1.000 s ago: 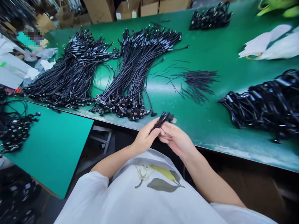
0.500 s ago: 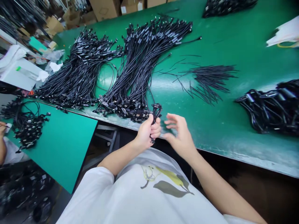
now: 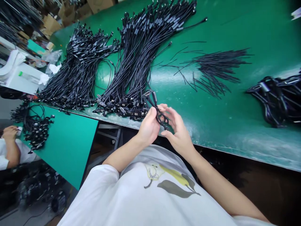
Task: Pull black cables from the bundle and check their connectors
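My left hand (image 3: 150, 126) is closed on a folded black cable (image 3: 160, 117), thumb on top, just off the table's front edge. A connector end of a cable shows above the thumb. My right hand (image 3: 176, 126) curves around the other side of the loops, fingers spread and thumb apart; its fingertips are at the cable, partly behind it, and firm contact cannot be made out. Right behind my hands lies a large bundle of black cables (image 3: 138, 62), connector ends toward me. Thin black ties (image 3: 216, 67) lie loose to the right.
Another cable bundle (image 3: 80, 66) lies at the left of the green table (image 3: 225, 119). Coiled black cables (image 3: 272, 100) are piled at the right. On a lower green table (image 3: 72, 141) sits a smaller cable heap (image 3: 39, 131), beside another person's hand (image 3: 10, 132).
My right hand has come in to the cable from the right. The cable's loops now open out between my hands. My view has shifted slightly, and the other person's arm shows more.
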